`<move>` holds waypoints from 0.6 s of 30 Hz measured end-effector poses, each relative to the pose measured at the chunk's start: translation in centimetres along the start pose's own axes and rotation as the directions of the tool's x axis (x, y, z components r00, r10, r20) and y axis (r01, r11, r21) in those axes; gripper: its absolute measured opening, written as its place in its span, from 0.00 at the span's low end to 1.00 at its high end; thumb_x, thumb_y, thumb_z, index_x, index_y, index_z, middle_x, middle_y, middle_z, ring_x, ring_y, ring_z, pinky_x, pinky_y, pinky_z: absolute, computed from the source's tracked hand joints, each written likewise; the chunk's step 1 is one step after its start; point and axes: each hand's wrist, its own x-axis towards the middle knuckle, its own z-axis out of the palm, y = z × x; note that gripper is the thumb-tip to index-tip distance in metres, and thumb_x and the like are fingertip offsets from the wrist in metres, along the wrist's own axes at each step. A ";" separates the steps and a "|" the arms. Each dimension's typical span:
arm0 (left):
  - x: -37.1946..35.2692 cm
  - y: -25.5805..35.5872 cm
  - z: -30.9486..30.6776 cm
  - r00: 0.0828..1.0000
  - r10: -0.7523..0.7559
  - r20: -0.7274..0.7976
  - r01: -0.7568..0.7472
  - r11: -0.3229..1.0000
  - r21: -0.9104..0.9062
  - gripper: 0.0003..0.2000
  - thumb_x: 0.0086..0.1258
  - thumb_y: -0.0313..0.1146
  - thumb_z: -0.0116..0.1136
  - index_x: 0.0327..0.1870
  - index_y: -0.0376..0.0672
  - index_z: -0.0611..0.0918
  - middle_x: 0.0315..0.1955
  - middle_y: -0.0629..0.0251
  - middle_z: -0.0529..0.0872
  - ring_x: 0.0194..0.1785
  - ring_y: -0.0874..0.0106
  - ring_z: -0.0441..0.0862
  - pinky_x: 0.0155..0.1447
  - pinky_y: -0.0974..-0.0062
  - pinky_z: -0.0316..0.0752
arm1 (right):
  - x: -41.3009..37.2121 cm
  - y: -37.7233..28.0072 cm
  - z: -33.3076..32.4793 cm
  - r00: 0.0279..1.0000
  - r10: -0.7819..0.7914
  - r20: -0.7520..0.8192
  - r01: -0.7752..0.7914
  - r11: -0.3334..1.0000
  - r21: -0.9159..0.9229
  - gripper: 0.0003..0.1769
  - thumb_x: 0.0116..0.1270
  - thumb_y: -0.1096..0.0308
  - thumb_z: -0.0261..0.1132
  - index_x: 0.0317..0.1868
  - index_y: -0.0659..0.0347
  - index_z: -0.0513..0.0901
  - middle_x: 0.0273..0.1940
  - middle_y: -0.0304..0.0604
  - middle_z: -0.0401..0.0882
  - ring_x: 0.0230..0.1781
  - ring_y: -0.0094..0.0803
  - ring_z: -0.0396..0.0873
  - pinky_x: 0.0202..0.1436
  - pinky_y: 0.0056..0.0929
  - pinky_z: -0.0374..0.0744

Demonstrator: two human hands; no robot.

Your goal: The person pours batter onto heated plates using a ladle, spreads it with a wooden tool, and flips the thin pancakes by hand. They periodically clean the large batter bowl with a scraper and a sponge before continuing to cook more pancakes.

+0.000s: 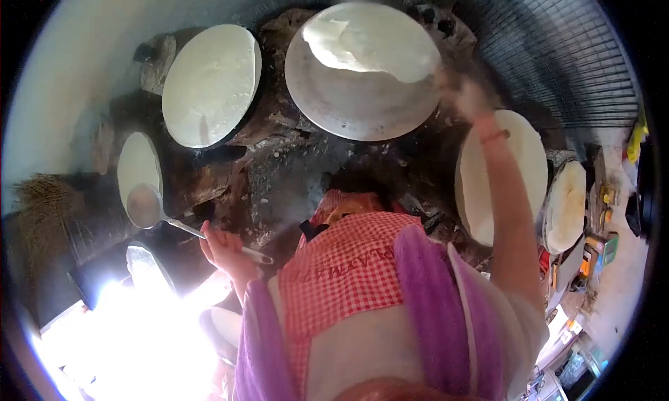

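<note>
My left hand (pixel 226 253) is closed around the handle of a metal ladle (pixel 145 206), whose round bowl hangs over a pale flatbread (pixel 139 165) at the left. My right hand (pixel 467 94) is at the right edge of the large round griddle (pixel 348 112) at the top, its fingers smeared by motion. A white sheet of batter or thin dough (pixel 373 42) with a ragged edge covers the far part of that griddle. Its near part is bare metal. I cannot make out whether my right hand touches the sheet.
Other round griddles carry pale flatbreads (pixel 212 87) at the upper left, (pixel 502 178) under my right forearm and another flatbread (pixel 566 206) farther right. A wire rack (pixel 557 45) stands at the upper right. A straw broom (pixel 45 202) is at the far left. Bright glare hides the lower left.
</note>
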 end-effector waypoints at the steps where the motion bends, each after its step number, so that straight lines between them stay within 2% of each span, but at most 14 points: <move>1: 0.2 0.0 -0.4 1.000 0.001 0.015 -0.001 1.000 0.023 0.10 0.75 0.38 0.53 0.48 0.43 0.78 0.16 0.78 0.57 0.17 0.85 0.50 0.20 0.80 0.47 | 1.1 -3.3 -1.3 0.963 0.266 -0.033 -0.268 0.956 -0.118 0.23 0.62 0.69 0.66 0.59 0.49 0.80 0.50 0.42 0.84 0.46 0.28 0.82 0.51 0.29 0.79; 3: 0.4 0.3 0.1 0.999 -0.025 0.043 0.023 0.999 0.035 0.10 0.75 0.38 0.53 0.48 0.43 0.78 0.16 0.78 0.57 0.17 0.85 0.50 0.20 0.80 0.47 | 4.2 0.0 0.5 0.975 0.219 0.041 -0.222 0.972 0.078 0.23 0.61 0.69 0.67 0.59 0.50 0.80 0.47 0.42 0.85 0.42 0.28 0.83 0.49 0.29 0.79; 5: 1.0 0.1 1.4 0.997 -0.039 0.062 0.039 0.999 -0.005 0.10 0.76 0.38 0.53 0.48 0.43 0.78 0.16 0.78 0.57 0.17 0.85 0.50 0.20 0.80 0.47 | 4.1 -4.8 3.4 0.992 0.099 0.072 -0.084 0.978 -0.189 0.24 0.60 0.70 0.66 0.59 0.51 0.80 0.44 0.44 0.86 0.40 0.32 0.83 0.50 0.30 0.79; 6: 1.5 0.1 1.8 0.995 -0.025 0.095 0.025 1.000 0.002 0.10 0.76 0.38 0.52 0.49 0.43 0.77 0.16 0.78 0.57 0.17 0.84 0.50 0.20 0.80 0.47 | 3.6 -5.3 4.6 0.968 0.182 0.175 -0.189 0.982 0.024 0.24 0.58 0.68 0.67 0.58 0.51 0.80 0.45 0.47 0.85 0.41 0.38 0.82 0.52 0.33 0.78; 7: 2.0 0.0 2.1 0.992 -0.014 0.127 0.012 1.000 0.010 0.10 0.76 0.37 0.52 0.49 0.42 0.77 0.16 0.78 0.57 0.17 0.84 0.50 0.20 0.80 0.47 | 2.7 -5.0 4.9 0.980 0.115 0.164 -0.092 0.986 -0.141 0.24 0.59 0.69 0.68 0.57 0.50 0.81 0.44 0.47 0.85 0.38 0.34 0.82 0.47 0.32 0.79; 8: 2.8 -0.3 2.1 0.982 -0.011 0.188 0.016 1.000 -0.026 0.10 0.77 0.37 0.50 0.50 0.42 0.77 0.16 0.78 0.57 0.17 0.85 0.50 0.20 0.80 0.47 | 1.2 -4.8 4.6 0.994 -0.079 0.079 0.094 0.974 -0.207 0.23 0.59 0.69 0.68 0.57 0.51 0.81 0.43 0.46 0.85 0.37 0.32 0.82 0.45 0.32 0.80; 9: 3.1 -0.2 2.7 0.984 -0.017 0.179 0.023 0.999 -0.032 0.10 0.77 0.37 0.50 0.50 0.42 0.77 0.16 0.78 0.57 0.17 0.85 0.50 0.20 0.80 0.47 | 0.2 -4.2 3.9 0.961 -0.276 0.016 0.268 0.920 -0.286 0.22 0.59 0.69 0.68 0.56 0.52 0.81 0.43 0.46 0.85 0.36 0.31 0.82 0.43 0.32 0.80; 10: 3.3 0.1 3.3 0.982 -0.026 0.189 0.030 0.999 -0.020 0.11 0.77 0.36 0.48 0.52 0.41 0.75 0.16 0.77 0.57 0.16 0.84 0.51 0.18 0.81 0.48 | 0.4 -3.2 2.9 0.961 -0.276 0.034 0.274 0.918 -0.288 0.22 0.59 0.69 0.68 0.56 0.52 0.81 0.43 0.46 0.85 0.36 0.31 0.82 0.43 0.32 0.80; 11: 3.6 0.1 3.6 0.979 -0.035 0.199 0.036 0.999 -0.001 0.11 0.78 0.35 0.46 0.54 0.40 0.74 0.16 0.77 0.58 0.15 0.84 0.51 0.17 0.82 0.48 | 0.6 -2.4 2.1 0.991 -0.131 -0.032 0.126 0.984 -0.127 0.23 0.58 0.69 0.68 0.56 0.53 0.81 0.44 0.47 0.84 0.38 0.33 0.82 0.45 0.32 0.80; 13: 4.1 -0.4 4.0 0.974 -0.047 0.221 0.046 0.999 0.007 0.11 0.78 0.35 0.46 0.54 0.40 0.74 0.16 0.77 0.58 0.15 0.84 0.52 0.17 0.82 0.48 | 1.2 -1.2 2.6 0.996 0.060 -0.071 -0.056 0.997 0.058 0.23 0.58 0.69 0.68 0.56 0.55 0.81 0.44 0.48 0.84 0.39 0.34 0.83 0.46 0.32 0.80; 15: 4.3 -0.4 5.1 0.960 -0.081 0.269 0.072 0.996 0.043 0.11 0.78 0.34 0.45 0.53 0.40 0.74 0.16 0.77 0.58 0.15 0.85 0.52 0.16 0.83 0.49 | 3.7 -2.6 3.6 0.949 0.313 0.046 -0.316 0.930 0.190 0.25 0.56 0.66 0.69 0.56 0.57 0.81 0.47 0.51 0.83 0.46 0.42 0.82 0.52 0.34 0.78; 16: 4.9 -0.8 5.3 0.957 -0.101 0.270 0.093 0.995 0.045 0.11 0.78 0.34 0.45 0.53 0.40 0.74 0.17 0.77 0.58 0.15 0.85 0.52 0.16 0.83 0.49 | 3.9 -3.3 5.3 0.992 0.119 0.044 -0.114 0.988 -0.106 0.25 0.56 0.64 0.70 0.56 0.57 0.81 0.48 0.52 0.83 0.47 0.42 0.82 0.52 0.32 0.78; 17: 5.3 -0.9 5.7 0.956 -0.104 0.274 0.095 0.994 0.044 0.11 0.78 0.34 0.45 0.53 0.40 0.74 0.17 0.77 0.58 0.15 0.85 0.52 0.16 0.83 0.49 | 3.5 -3.7 6.7 0.996 -0.069 0.048 0.077 0.980 -0.186 0.24 0.56 0.64 0.70 0.54 0.58 0.82 0.48 0.52 0.83 0.47 0.43 0.82 0.53 0.33 0.77; 18: 5.7 -1.0 6.3 0.949 -0.125 0.288 0.114 0.992 0.054 0.11 0.78 0.34 0.45 0.53 0.40 0.74 0.17 0.77 0.58 0.15 0.85 0.52 0.16 0.83 0.48 | 2.5 -4.5 6.6 0.994 -0.053 0.091 0.067 0.985 -0.160 0.24 0.56 0.64 0.70 0.54 0.58 0.82 0.47 0.51 0.83 0.45 0.40 0.83 0.50 0.32 0.78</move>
